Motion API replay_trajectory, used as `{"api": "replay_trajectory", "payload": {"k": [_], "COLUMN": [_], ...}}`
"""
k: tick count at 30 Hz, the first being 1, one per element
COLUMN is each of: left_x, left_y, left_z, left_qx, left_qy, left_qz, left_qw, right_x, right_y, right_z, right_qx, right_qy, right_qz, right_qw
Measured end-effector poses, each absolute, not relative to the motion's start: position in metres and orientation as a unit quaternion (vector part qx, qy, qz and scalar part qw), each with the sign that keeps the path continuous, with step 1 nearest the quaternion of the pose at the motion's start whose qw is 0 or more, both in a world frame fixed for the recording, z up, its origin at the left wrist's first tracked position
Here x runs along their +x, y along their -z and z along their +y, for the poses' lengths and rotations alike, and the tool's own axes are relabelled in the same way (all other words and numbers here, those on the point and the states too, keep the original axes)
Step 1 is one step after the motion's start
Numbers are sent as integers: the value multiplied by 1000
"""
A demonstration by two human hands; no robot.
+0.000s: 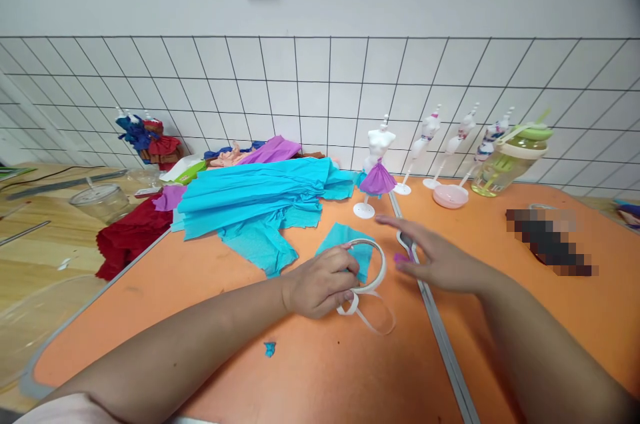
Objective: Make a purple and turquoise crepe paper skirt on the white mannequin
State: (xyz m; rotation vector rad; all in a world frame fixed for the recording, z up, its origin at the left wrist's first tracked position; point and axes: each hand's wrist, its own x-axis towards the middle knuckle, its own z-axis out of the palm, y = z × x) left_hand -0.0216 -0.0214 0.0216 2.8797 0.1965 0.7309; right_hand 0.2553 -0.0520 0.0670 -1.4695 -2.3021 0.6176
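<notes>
My left hand [325, 281] is closed on the near side of a thin white tape roll [383, 267], which stands over the orange table. A pale loose strip [375, 327] curls below the roll. Behind the roll lies a square of turquoise crepe paper [337, 237]. My right hand [440, 257] is held open to the right, fingers apart. A small purple scrap [403, 260] shows by its fingertips; whether they touch it I cannot tell. Beyond the hands stands a small white dress form [380, 144] wearing a purple skirt [379, 179].
Turquoise crepe paper [250, 194] is heaped at the back left, beside dark red paper [127, 237]. More decorated dress forms [457, 144], a pink dish [451, 196] and a green-lidded bottle [515, 157] stand back right. A metal seam [447, 344] crosses the table [225, 384].
</notes>
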Motion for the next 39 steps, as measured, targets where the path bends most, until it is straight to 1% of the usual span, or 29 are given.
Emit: {"api": "replay_trajectory", "payload": {"k": [1, 4, 6, 9, 11, 13, 15, 17, 18, 19, 20, 21, 23, 25, 28, 31, 33, 35, 36, 38, 39], "left_x": [-22, -24, -24, -21, -21, -22, -26, -29, -31, -31, -32, -31, -30, -29, -27, -26, -26, -25, -25, -24, -24], "left_y": [-20, -17, -18, -19, -17, -14, -12, -12, -12, -12, -13, -13, -13, -12, -11, -11, -11, -11, -11, -11, -11], "left_z": [-22, -22, -21, -17, -13, -8, -3, 0, 1, 2, 3, 3, 3, 3, 3, 3, 3, 2, 2, 1, 1], "left_qx": [961, 947, 940, 933, 932, 938, 949, 958, 961, 964, 965, 965, 966, 966, 966, 964, 963, 962, 962, 962, 961], "left_qy": [-251, -279, -287, -284, -272, -235, -183, -139, -125, -116, -111, -108, -106, -105, -104, -105, -105, -101, -99, -99, -102], "left_qz": [84, 140, 154, 160, 186, 218, 230, 227, 225, 225, 226, 228, 232, 235, 237, 241, 249, 253, 253, 253, 254], "left_qw": [77, 74, 101, 150, 150, 132, 115, 104, 96, 86, 76, 65, 47, 36, 29, 24, 22, 22, 23, 26, 29], "right_x": [243, 222, 222, 240, 261, 290, 322, 352, 364, 375, 383, 388, 394, 394, 391, 388, 383, 366, 353, 315, 293], "right_y": [-68, -62, -57, -56, -60, -64, -64, -57, -52, -46, -40, -34, -24, -17, -12, -14, -21, -31, -36, -42, -43], "right_z": [-54, -52, -47, -43, -43, -43, -42, -39, -38, -36, -34, -31, -26, -20, -16, -17, -19, -19, -20, -20, -22], "right_qx": [-469, -446, -426, -395, -436, -529, -619, -731, -785, -803, -819, -842, -874, -874, -863, -866, -874, -858, -832, -754, -705], "right_qy": [-259, -290, -329, -433, -466, -420, -315, -123, -16, 17, 27, 23, -7, 0, 4, -15, 43, 116, 129, 75, 28], "right_qz": [-827, -822, -808, -755, -679, -575, -516, -454, -410, -390, -384, -388, -430, -471, -500, -497, -479, -485, -515, -601, -647], "right_qw": [170, 204, 241, 294, 362, 462, 501, 495, 465, 451, 425, 374, 225, 116, 66, 52, 71, 124, 160, 255, 289]}}
